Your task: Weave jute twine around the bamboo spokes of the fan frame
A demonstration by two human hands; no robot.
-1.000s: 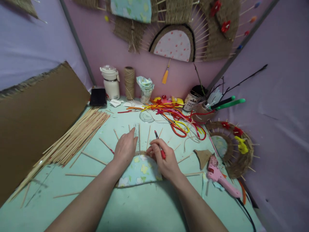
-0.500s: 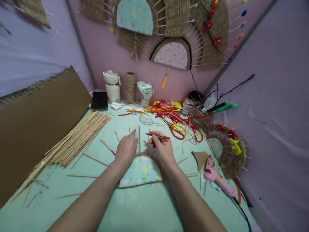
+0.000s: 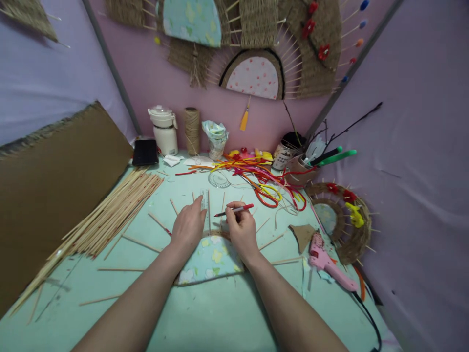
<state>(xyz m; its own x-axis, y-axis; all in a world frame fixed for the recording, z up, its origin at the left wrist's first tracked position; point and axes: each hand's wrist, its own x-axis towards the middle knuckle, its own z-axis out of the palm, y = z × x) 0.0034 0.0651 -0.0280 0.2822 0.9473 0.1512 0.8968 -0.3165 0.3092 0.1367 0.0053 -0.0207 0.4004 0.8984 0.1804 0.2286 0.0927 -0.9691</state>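
Note:
Under the fingers of my left hand [image 3: 188,224] lies a clear ruler [image 3: 204,199], held down along a thin wooden stick [image 3: 209,211]. My right hand [image 3: 242,231] grips a red pen [image 3: 240,209], its dark tip pointing left, just right of that stick; whether it touches anything I cannot tell. Below both hands is a half-round panel [image 3: 210,261] covered in light blue floral cloth with a brown rim. Several wooden sticks fan out from its curved edge. My forearms hide parts of the panel and some sticks.
A bundle of sticks [image 3: 113,215] lies left, beside a cardboard sheet [image 3: 66,190]. Behind are a twine spool [image 3: 192,132], a protractor [image 3: 219,179], coloured pipe cleaners [image 3: 252,171] and scissors [image 3: 267,198]. At right are a pink glue gun [image 3: 331,266] and a woven half-round piece [image 3: 353,239].
My right hand has lowered slightly, and the pen tip has moved down and left toward the stick by the ruler. My left hand keeps its place on the ruler. The camera view has shifted a little.

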